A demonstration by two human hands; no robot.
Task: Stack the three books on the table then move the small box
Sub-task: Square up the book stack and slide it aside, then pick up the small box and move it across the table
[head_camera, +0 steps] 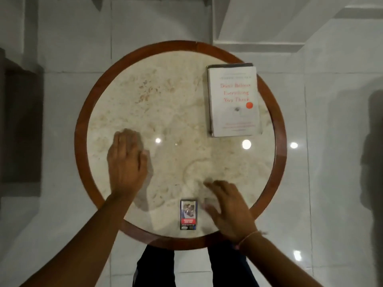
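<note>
A white book (pixel 234 100) with red title lettering lies on top of a stack at the table's far right; dark edges of other books show beneath it. The small box (pixel 188 214), with a picture and a red band, lies flat near the front edge of the round table (pixel 83 125). My left hand (pixel 126 160) hovers palm down over the table's left side, holding nothing. My right hand (pixel 226 210) is blurred, fingers spread, just to the right of the small box and apart from it.
The table has a marble-look top with a brown wooden rim. White glossy floor tiles (pixel 331 183) surround it. A dark piece of furniture (pixel 20 125) stands at the left. My legs (pixel 155 268) are under the front edge.
</note>
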